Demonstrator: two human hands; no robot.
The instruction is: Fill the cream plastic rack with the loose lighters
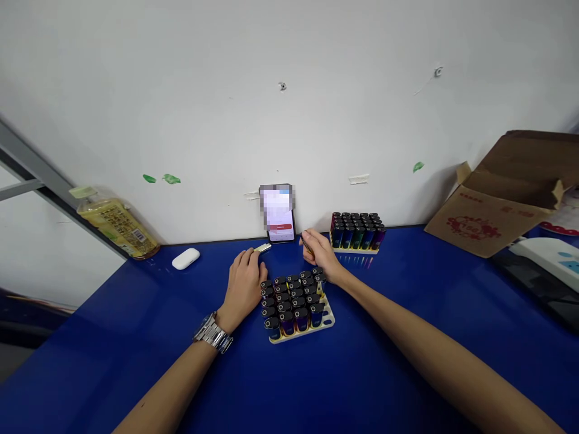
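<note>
On the blue worktop (407, 361), a full tray (355, 232) of lighters stands by the wall. The near tray (298, 304) between the hands looks full too, so little seems left. The left hand (244, 286) lies curled by a pale lighter (262, 248). The right hand (319, 253) pinches something thin and dark.

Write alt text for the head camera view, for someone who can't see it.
Two bare hands work over a tray of lighters on a blue table; the left hand pinches a small pale piece and the right hand a thin tool. Behind stand a phone and a second lighter tray.
</note>
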